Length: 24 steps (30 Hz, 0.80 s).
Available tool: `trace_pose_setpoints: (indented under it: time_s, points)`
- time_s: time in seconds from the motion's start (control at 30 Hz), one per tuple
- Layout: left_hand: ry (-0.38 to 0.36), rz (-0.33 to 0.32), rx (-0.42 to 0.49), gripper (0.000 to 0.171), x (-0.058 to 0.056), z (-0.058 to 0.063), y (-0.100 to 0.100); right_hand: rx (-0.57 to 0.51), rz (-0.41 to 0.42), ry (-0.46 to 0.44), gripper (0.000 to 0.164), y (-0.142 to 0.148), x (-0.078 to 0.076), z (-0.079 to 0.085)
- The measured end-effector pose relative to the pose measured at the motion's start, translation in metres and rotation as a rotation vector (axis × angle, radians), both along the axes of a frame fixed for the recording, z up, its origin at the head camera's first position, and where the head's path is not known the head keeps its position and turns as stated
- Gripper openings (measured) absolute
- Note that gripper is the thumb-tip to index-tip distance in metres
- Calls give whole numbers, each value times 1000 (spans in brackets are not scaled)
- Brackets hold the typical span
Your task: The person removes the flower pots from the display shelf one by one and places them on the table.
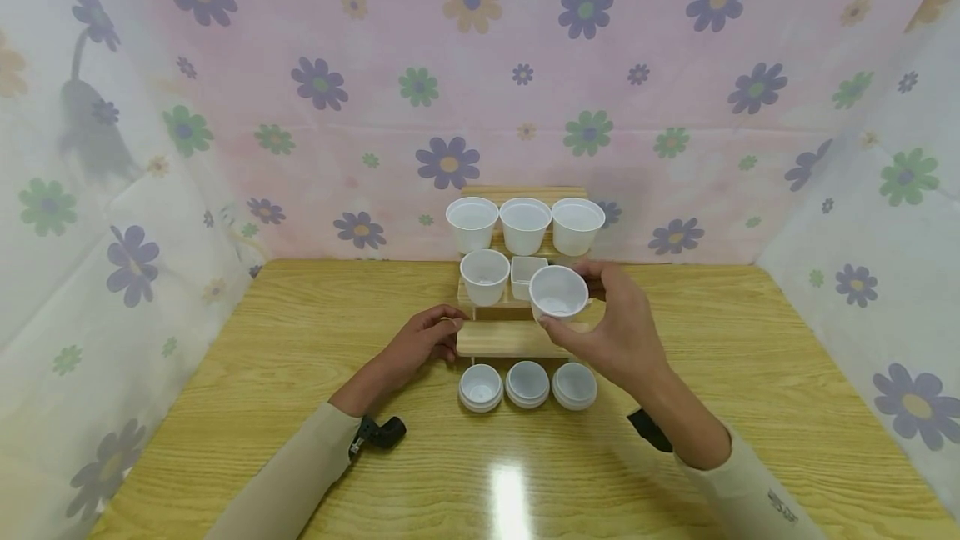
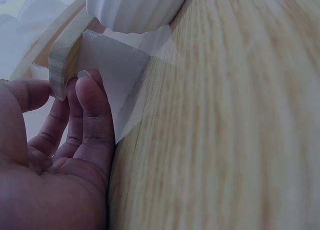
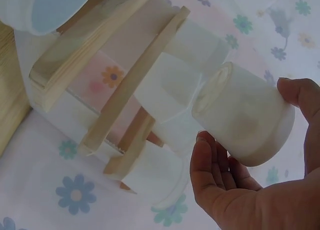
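Observation:
My right hand [image 1: 618,336] holds a white plastic cup [image 1: 558,292] between thumb and fingers, in front of the middle tier of a wooden tiered stand [image 1: 517,340]. In the right wrist view the cup [image 3: 245,115] is seen from its side and base, apart from the shelves. At the left end of the lowest board, my left hand [image 1: 423,338] pinches the wood; the left wrist view shows the board's rounded end [image 2: 64,69] between thumb and fingers. The middle tier carries another round white cup [image 1: 484,277] and a small square clear cup [image 1: 529,272].
Three white cups stand on the top tier, among them the middle cup [image 1: 525,226]. On the wood-grain table [image 1: 337,290], three small white jars, including the centre jar [image 1: 527,384], line up before the stand. A flowered cloth [image 1: 360,148] hangs behind and at the sides.

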<state>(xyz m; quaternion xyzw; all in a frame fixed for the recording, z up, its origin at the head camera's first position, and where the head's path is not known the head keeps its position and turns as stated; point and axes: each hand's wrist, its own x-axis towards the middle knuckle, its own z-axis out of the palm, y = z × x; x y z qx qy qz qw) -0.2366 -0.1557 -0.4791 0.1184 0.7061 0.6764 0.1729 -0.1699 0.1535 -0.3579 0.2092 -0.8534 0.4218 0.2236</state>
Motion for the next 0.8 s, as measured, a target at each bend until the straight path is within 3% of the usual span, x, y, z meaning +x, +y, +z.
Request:
trace_pose_setpoints:
  time_s: [0.47, 0.8]
  points:
    - [6, 1, -4, 35, -1, -1, 0, -21, 122, -6, 70, -14, 12, -2]
    - [4, -1, 7, 34, -1, -1, -1, 23, 173, -17, 74, -22, 20, -6]
